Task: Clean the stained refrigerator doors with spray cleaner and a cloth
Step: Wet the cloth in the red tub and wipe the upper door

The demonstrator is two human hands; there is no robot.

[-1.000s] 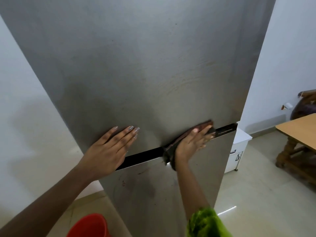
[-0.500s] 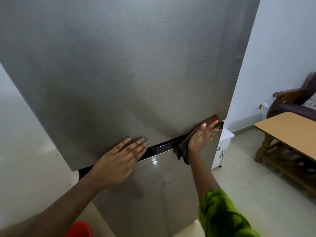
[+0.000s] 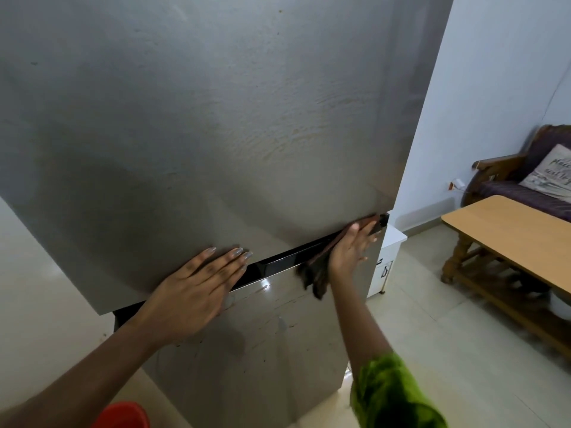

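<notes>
Left hand lying flat, fingers straight, across the bottom edge of the upper refrigerator door, right hand pressing a brown cloth under outstretched fingers at that edge's right corner, cloth tail hanging below the palm, open floor lying right of the fingertips, wooden table standing beyond.

I have the whole upper door free above my 2 hands. My left hand lies flat across the black gap, and my right hand and the cloth block its right end, but the stretch between is open. A white cabinet crowds the lower door, perhaps touching it. Bare floor runs to the table. A red bucket sits under my left forearm.
</notes>
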